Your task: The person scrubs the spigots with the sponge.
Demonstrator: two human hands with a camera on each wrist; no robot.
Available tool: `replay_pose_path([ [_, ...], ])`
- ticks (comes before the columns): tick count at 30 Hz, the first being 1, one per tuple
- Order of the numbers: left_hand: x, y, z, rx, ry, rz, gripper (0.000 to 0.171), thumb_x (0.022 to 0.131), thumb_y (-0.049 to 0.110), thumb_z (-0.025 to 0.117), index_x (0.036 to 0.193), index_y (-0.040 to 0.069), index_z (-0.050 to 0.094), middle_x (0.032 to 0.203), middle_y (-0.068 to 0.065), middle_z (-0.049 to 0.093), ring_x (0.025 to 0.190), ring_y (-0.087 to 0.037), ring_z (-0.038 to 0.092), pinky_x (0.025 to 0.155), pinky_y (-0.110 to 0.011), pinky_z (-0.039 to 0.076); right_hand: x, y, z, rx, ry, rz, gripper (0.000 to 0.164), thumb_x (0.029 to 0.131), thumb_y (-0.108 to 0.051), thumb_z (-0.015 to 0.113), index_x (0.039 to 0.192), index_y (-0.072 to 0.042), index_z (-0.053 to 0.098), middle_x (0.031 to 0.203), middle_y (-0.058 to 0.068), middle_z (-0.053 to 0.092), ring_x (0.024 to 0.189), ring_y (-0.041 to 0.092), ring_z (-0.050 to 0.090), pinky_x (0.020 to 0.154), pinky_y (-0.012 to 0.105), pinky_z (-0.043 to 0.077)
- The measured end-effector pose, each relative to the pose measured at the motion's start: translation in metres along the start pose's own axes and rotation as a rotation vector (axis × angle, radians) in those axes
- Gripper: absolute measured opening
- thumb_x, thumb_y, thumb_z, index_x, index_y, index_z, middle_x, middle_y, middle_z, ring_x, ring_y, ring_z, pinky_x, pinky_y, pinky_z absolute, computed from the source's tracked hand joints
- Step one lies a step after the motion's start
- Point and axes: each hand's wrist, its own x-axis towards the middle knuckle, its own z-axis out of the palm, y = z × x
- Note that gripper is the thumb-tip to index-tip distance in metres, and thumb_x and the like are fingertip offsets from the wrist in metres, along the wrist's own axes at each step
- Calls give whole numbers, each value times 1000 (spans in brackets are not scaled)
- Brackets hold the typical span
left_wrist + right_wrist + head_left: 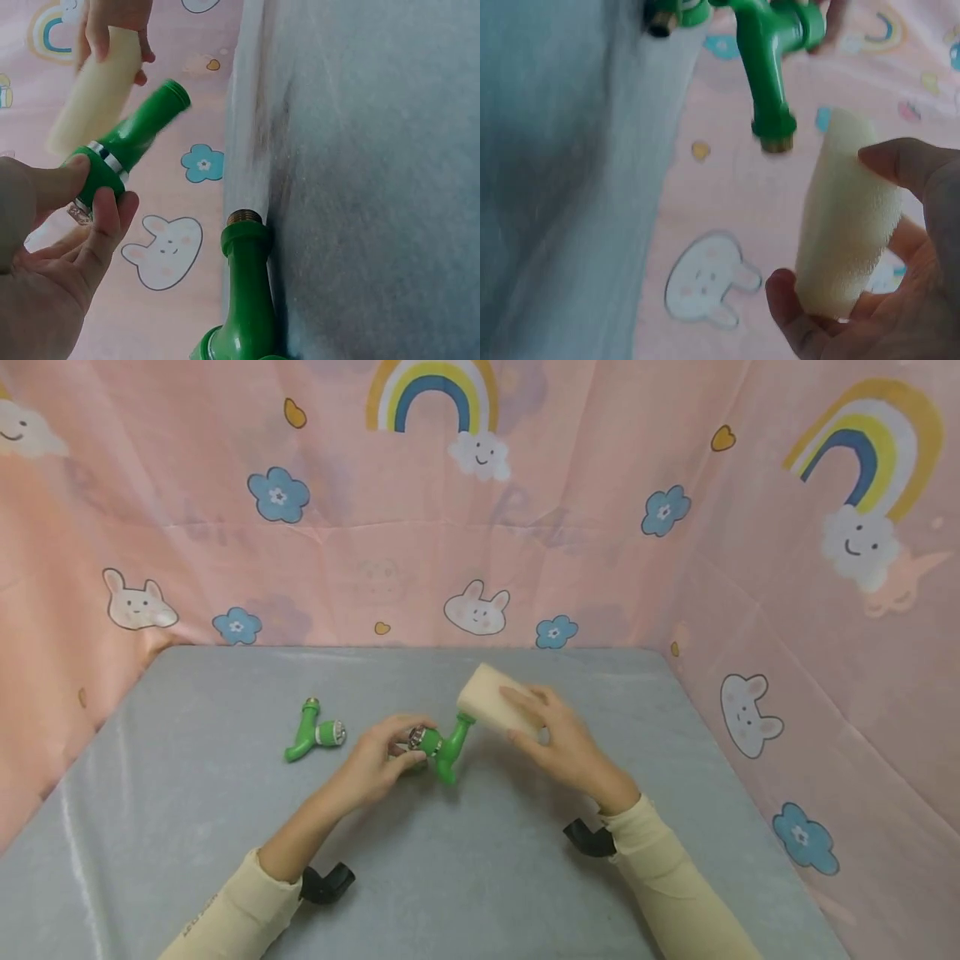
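In the head view my left hand (375,762) pinches the round handle end of a green faucet (450,748), which is held up over the table with its threaded end upward. The left wrist view has the thumb and fingertips on either side of that green handle (99,177). My right hand (567,745) grips a cream-coloured sponge block (487,695), tilted, right by the faucet's threaded end. Thumb and fingers clasp the sponge (847,217) from opposite sides in the right wrist view.
A second green faucet (306,732) lies on the grey cloth-covered table (465,877), left of my left hand. Black curved pieces (330,883) stick out at both cream sleeves (660,868). A pink patterned curtain (390,552) stands behind the table and along its sides.
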Motion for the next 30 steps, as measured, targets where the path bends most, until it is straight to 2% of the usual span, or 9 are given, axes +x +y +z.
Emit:
replay_pose_path([
  [3,1,-1,-2,-122,-12,-22,42,94,-3,66,135,4,59,138,-21,58,115,-37,67,91,-36,61,1,-6,4,11,-38,-42,61,97,-21,68,154,-26,45,149,19,44,114,34,57,86,45,53],
  [6,3,-1,-4,-243,-27,-47,42,94,-7,63,135,-1,57,135,-24,58,111,-38,68,85,-32,62,1,-8,7,22,-60,-26,61,98,-22,66,155,-29,42,152,20,39,115,35,56,85,45,53],
  [11,3,-1,-4,-362,-49,-72,40,95,-7,61,134,-4,56,137,-26,56,108,-39,69,80,-36,63,1,4,6,7,-9,30,61,98,-18,66,155,-23,43,150,24,39,120,40,56,92,53,52],
  [13,3,-2,-5,-392,-53,-81,39,96,-6,60,135,-3,54,139,-27,54,109,-36,69,81,-37,63,1,10,3,6,12,39,61,98,-16,65,155,-21,43,149,25,40,118,40,56,90,53,52],
  [18,1,-5,-7,-457,-49,-101,41,100,0,59,139,-4,50,139,-28,54,97,-14,70,80,-28,61,0,9,-2,21,68,4,62,98,-15,65,155,-20,41,146,23,42,117,38,56,90,53,52],
  [21,0,-7,-8,-531,-55,-119,43,101,3,57,142,-5,46,137,-24,55,93,-9,69,79,-27,60,-2,-1,2,64,71,-78,64,98,-15,65,156,-19,39,147,22,43,118,37,55,91,51,51],
  [24,-1,-7,-9,-634,-77,-159,44,103,4,55,144,-4,43,130,-12,61,98,-10,70,79,-25,59,-4,-12,9,92,29,-142,64,98,-18,65,157,-21,38,150,22,41,121,36,53,92,50,51],
  [26,-1,-6,-9,-696,-95,-194,44,104,6,55,145,-3,43,123,-3,65,102,-11,71,81,-23,58,-4,-17,13,102,12,-138,64,99,-19,64,157,-23,38,149,22,39,121,37,52,93,51,51],
  [30,1,-5,-9,-788,-117,-243,40,104,10,55,143,2,45,112,7,71,103,-13,72,82,-21,57,-2,-11,15,85,41,-78,63,100,-18,64,157,-22,37,149,23,38,119,38,54,92,55,52],
])
